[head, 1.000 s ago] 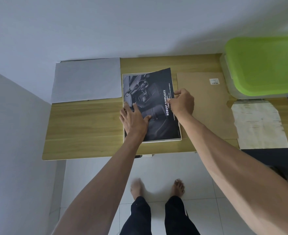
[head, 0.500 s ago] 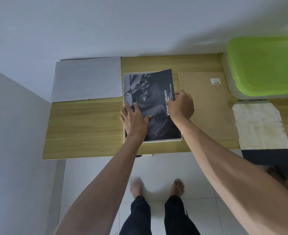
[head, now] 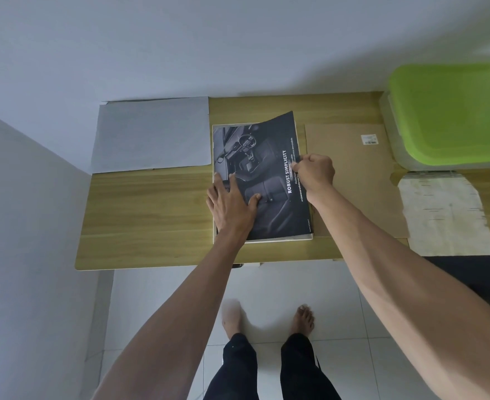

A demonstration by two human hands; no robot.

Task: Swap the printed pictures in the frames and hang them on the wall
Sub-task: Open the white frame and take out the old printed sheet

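Observation:
A dark printed picture point(head: 269, 157) reading "ROBUST SIMPLICITY" lies on a white frame point(head: 307, 237) in the middle of the wooden table point(head: 151, 215). My left hand point(head: 232, 203) rests flat on the picture's left part, fingers spread. My right hand point(head: 316, 173) pinches the picture's right edge, and the far right corner stands lifted off the frame. A brown backing board point(head: 350, 174) lies just right of the frame, with a small label near its far right corner.
A white sheet point(head: 154, 134) lies at the table's far left. A clear box with a green lid point(head: 451, 111) stands at the far right, and a worn pale sheet point(head: 445, 212) lies in front of it. Walls close the left and far sides.
My right hand has raised the picture's right edge, so its far right corner now curls up higher. My left hand has stayed pressed on the picture.

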